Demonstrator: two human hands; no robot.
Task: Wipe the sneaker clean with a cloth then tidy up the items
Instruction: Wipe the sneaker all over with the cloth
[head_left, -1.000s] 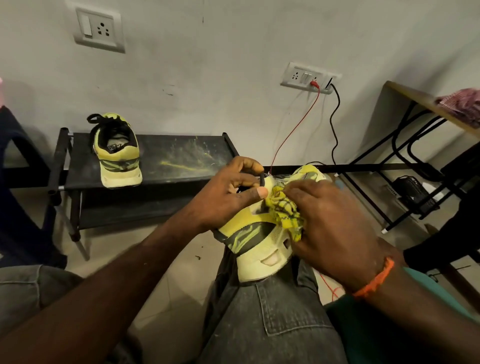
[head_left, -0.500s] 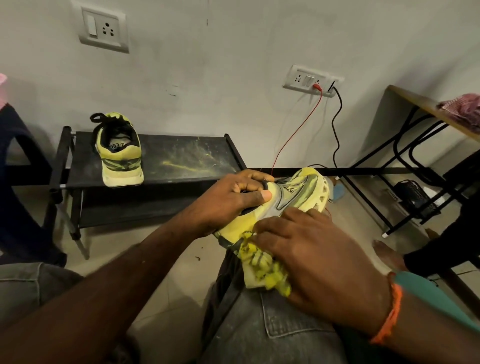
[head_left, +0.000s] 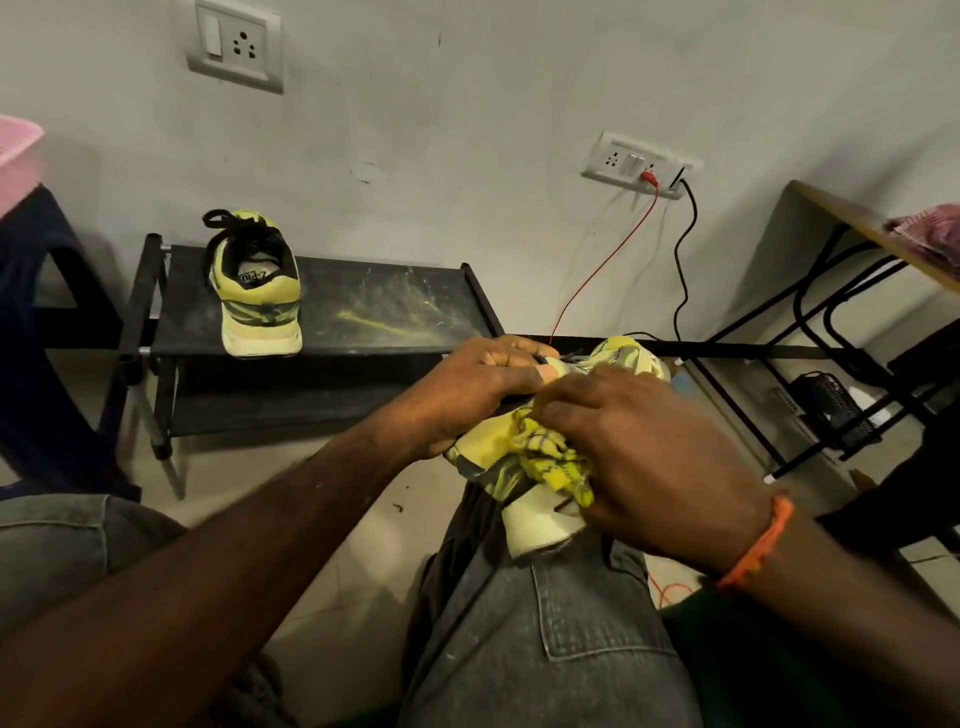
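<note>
While the yellow sneaker lay heel-first on the person's right knee, the left hand gripped its upper, fingers curled over the collar and thumb pressed along the side. The right hand bunched a yellow checked cloth against the shoe's side near the heel, its fingers curled over the fabric. An orange wristband circled the right wrist. Well apart, the matching second sneaker stood heel toward the camera on a black shoe rack against the wall.
</note>
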